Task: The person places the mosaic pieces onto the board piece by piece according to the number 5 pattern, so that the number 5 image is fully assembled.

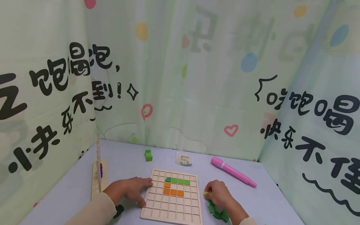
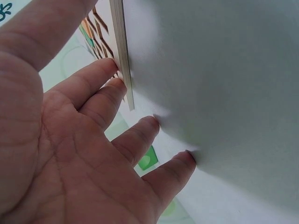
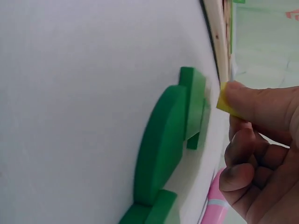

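My left hand rests at the left edge of a square wooden grid board, thumb and fingertips touching its side. In the left wrist view its fingers are spread and fairly straight along the board's edge. On the grid lie a row of green tiles and an L of orange tiles. Beside the board's right edge, my right hand pinches a small yellow block between thumb and finger. Below that hand, several dark green blocks lie on the table, partly covered by it in the head view.
A pink marker lies at the back right. Behind the board are a small patterned card and bright green blocks. An upright wooden panel on a base stands at the left. Printed curtains enclose the table.
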Tool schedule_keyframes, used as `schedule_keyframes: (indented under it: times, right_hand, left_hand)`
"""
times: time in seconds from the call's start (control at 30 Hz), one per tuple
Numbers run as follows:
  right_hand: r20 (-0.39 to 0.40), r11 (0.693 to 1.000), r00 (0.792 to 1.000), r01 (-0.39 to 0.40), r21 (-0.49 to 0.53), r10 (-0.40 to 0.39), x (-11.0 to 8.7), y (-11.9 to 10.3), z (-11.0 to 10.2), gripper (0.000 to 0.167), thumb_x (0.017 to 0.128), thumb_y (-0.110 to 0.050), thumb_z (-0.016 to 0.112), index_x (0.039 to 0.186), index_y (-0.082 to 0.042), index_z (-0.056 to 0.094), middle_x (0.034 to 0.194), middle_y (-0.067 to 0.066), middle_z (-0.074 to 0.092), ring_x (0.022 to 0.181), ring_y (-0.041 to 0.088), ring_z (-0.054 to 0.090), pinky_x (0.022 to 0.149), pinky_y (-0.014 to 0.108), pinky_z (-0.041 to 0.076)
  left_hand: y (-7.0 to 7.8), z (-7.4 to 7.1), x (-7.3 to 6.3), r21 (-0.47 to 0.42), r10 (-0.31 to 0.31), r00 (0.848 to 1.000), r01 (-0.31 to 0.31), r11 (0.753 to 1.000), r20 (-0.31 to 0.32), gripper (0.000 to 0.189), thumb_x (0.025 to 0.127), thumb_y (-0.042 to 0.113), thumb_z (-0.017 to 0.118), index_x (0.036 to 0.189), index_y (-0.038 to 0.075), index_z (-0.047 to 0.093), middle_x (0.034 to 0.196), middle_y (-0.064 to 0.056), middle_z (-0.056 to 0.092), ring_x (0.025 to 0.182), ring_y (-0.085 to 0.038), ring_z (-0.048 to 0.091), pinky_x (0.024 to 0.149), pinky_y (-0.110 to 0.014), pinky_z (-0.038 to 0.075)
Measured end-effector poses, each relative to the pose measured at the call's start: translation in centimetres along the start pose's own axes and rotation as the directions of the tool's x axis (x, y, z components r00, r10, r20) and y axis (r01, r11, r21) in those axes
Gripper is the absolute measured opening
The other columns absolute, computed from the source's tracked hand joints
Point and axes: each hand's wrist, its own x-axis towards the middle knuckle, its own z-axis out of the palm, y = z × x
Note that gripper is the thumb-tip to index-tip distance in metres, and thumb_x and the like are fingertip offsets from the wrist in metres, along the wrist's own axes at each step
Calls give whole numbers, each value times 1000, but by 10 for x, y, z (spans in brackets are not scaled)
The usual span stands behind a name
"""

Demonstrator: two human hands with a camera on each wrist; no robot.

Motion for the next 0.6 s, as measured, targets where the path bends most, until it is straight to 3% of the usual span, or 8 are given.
schedule_keyframes:
  times: [0.2, 0.43, 0.6]
  right_hand:
    - [-22, 999, 1000, 11, 51, -10, -1, -5, -1, 4, 94, -10, 75, 93, -6, 75, 81, -2, 64, 80, 15, 53, 70, 31, 49]
    - [-89, 980, 993, 95, 174, -81, -8, -16, 5, 8, 89, -6, 77, 89, -9, 70, 78, -2, 60, 74, 14, 51, 63, 26, 44]
    - [-48, 964, 993, 119, 236, -111, -7, -24, 11, 6, 90, -8, 77, 90, -9, 72, 81, -2, 64, 76, 14, 54, 65, 26, 46]
  left_hand:
    - [0, 0, 0, -1, -3, 1000, 3, 1000, 1, 77, 77, 30, 93, 146, 24, 59, 161, 7, 47, 150, -33, 41, 122, -59, 34]
    - [-1, 0, 0, -5, 2, 1000, -2, 1000, 4, 77, 77, 30, 93, 146, 24, 59, 161, 7, 46, 151, -33, 40, 122, -59, 34]
    - [1, 0, -1, -13, -2, 1000, 2, 1000, 6, 78, 77, 30, 93, 147, 24, 59, 161, 8, 46, 151, -34, 40, 121, -60, 34]
